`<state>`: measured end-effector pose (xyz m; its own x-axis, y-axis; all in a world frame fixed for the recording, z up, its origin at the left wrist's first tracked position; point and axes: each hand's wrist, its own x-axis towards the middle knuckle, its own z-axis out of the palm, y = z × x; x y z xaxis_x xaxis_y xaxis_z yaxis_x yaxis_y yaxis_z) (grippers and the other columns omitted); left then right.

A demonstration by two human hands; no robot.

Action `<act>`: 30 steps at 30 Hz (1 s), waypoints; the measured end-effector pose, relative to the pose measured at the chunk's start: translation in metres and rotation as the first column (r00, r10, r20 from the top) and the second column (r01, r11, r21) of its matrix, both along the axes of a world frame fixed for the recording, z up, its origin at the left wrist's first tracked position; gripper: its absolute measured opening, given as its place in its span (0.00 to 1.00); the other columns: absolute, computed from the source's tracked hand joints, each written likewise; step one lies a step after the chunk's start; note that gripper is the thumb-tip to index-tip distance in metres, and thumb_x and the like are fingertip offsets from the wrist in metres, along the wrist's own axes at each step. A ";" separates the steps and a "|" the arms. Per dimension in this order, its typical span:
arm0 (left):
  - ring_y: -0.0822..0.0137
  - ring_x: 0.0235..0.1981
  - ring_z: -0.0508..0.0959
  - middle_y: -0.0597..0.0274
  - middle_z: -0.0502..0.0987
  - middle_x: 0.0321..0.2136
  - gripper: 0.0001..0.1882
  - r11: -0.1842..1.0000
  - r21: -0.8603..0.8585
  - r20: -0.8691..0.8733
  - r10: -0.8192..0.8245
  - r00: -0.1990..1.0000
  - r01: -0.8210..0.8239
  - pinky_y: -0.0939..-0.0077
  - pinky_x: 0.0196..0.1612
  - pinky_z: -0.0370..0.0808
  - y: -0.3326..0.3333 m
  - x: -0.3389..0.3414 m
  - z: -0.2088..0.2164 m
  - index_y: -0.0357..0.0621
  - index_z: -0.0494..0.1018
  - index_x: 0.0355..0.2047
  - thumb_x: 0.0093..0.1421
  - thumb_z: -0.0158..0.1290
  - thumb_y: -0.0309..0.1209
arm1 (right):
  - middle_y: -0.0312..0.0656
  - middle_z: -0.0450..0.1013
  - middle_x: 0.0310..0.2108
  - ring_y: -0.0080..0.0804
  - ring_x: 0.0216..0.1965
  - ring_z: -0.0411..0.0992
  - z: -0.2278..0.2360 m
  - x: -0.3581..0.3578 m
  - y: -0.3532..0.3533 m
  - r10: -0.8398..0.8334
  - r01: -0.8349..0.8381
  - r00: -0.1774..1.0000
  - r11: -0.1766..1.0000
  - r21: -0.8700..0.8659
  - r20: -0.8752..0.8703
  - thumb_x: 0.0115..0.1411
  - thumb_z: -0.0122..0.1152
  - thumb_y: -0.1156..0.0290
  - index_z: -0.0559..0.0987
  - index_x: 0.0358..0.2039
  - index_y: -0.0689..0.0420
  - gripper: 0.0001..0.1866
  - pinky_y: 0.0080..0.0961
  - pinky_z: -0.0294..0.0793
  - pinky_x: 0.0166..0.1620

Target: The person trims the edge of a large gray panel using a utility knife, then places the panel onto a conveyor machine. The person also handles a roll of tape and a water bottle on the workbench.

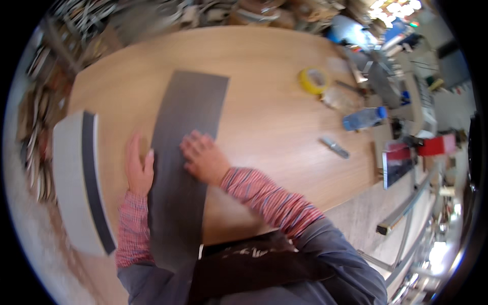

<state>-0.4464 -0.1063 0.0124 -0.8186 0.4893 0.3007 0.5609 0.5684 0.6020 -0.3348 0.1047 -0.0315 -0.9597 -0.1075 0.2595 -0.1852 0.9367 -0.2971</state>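
Note:
A long dark grey flat panel [188,112] lies lengthwise on the wooden table [264,122], its near end reaching toward my body. My right hand [205,158] rests on top of the panel, palm down with the fingers stretched out. Along the panel's left edge is my left hand [139,165], held on its side with the fingers straight and the thumb by the edge. Neither hand grips anything. The picture is somewhat blurred, so I cannot tell how firmly the left hand touches the panel.
At left stand pale boards with a dark edge [90,178]. Toward the right lie a yellow tape roll [311,81], a blue-capped plastic bottle [363,118] and a grey knife-like tool [334,147]. Beyond the right edge are metal bars [404,211]; scrap [208,12] is heaped behind.

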 end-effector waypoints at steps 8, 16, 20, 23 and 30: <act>0.61 0.45 0.76 0.51 0.78 0.41 0.20 0.843 -0.309 0.462 0.539 0.704 -0.441 0.67 0.51 0.71 -0.268 0.252 -0.017 0.31 0.71 0.50 0.65 0.54 0.36 | 0.45 0.62 0.65 0.48 0.69 0.52 -0.002 0.005 0.005 0.005 -0.003 0.997 1.000 0.026 -0.072 0.64 0.54 0.55 0.68 0.61 0.59 0.30 0.46 0.52 0.69; 0.76 0.23 0.66 0.69 0.70 0.18 0.29 0.815 -0.412 0.432 0.568 0.701 -0.407 0.72 0.28 0.66 -0.293 0.263 -0.060 0.31 0.74 0.22 0.66 0.52 0.49 | 0.48 0.67 0.57 0.49 0.60 0.62 0.018 0.016 0.028 0.044 -0.078 0.988 0.970 -0.230 -0.151 0.63 0.56 0.59 0.71 0.55 0.58 0.23 0.47 0.60 0.62; 0.75 0.27 0.71 0.66 0.75 0.22 0.34 0.804 -0.378 0.540 0.595 0.596 -0.460 0.69 0.31 0.69 -0.257 0.272 -0.056 0.26 0.77 0.26 0.65 0.52 0.54 | 0.51 0.74 0.40 0.47 0.42 0.72 0.058 0.157 0.010 0.177 -0.170 0.982 0.724 -0.668 -0.057 0.66 0.55 0.64 0.74 0.45 0.62 0.14 0.38 0.70 0.49; 0.74 0.29 0.74 0.63 0.79 0.25 0.37 0.851 -0.264 0.548 0.520 0.655 -0.454 0.70 0.34 0.72 -0.198 0.262 -0.051 0.24 0.79 0.30 0.63 0.51 0.58 | 0.36 0.75 0.33 0.22 0.37 0.70 0.017 0.307 -0.009 0.387 0.111 0.878 0.404 -0.908 0.280 0.71 0.51 0.66 0.76 0.42 0.62 0.11 0.23 0.72 0.42; 0.62 0.52 0.77 0.51 0.79 0.50 0.33 0.911 -0.022 0.547 0.355 0.758 -0.411 0.67 0.55 0.70 -0.140 0.242 -0.067 0.28 0.74 0.53 0.65 0.53 0.51 | 0.37 0.72 0.45 0.25 0.43 0.71 -0.049 0.453 -0.162 0.760 0.600 0.416 0.183 -0.779 0.499 0.63 0.61 0.47 0.71 0.55 0.59 0.31 0.25 0.73 0.43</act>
<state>-0.2045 -0.2460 -0.0546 -0.9739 0.0926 -0.2070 -0.1134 0.5918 0.7980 0.1187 -0.0570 -0.0801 -0.6412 -0.5877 -0.4935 0.6877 -0.1546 -0.7094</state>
